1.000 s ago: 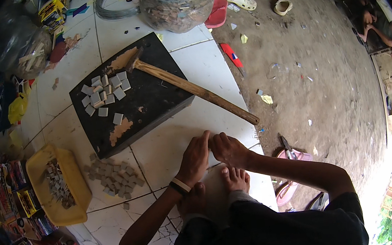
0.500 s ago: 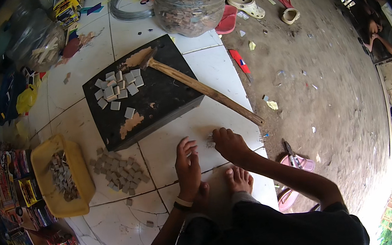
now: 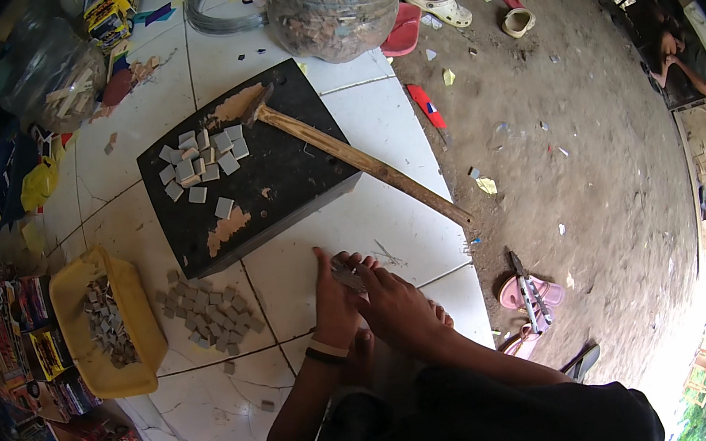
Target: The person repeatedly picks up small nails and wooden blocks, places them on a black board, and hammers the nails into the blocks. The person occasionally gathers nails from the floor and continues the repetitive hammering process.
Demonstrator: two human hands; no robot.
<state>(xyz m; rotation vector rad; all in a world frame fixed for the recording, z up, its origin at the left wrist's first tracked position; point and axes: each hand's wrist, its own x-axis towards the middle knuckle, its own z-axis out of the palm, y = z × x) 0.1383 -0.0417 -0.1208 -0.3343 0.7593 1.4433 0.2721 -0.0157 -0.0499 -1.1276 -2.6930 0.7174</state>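
Observation:
My left hand [image 3: 335, 308], with a light and dark band at its wrist, is cupped round a bunch of small thin grey pieces [image 3: 345, 274], seemingly bits of wire. Over it lies my right hand [image 3: 400, 308], fingers curled against the left palm; what they pinch is hidden. A few thin wire bits [image 3: 389, 253] lie on the white tiles just beyond. Farther off stands a black block [image 3: 247, 194] with grey square chips [image 3: 201, 165] heaped on it. A wooden-handled hammer [image 3: 353, 156] rests head-up on the block, its handle reaching over the right edge.
To the left, a yellow plastic tub [image 3: 154, 336] holds more chips, beside a loose pile of chips [image 3: 209, 313]. Firework-like boxes [image 3: 48, 341] line the far left. A big clear plastic container [image 3: 343, 12] and a wire coil [image 3: 205, 12] stand behind. Pliers [image 3: 524, 287] and sandals [image 3: 550, 291] lie right.
My right hand has left the spot of wire bits on the tiles and come leftward onto my left hand. Fewer wire bits lie there now. The view has shifted slightly.

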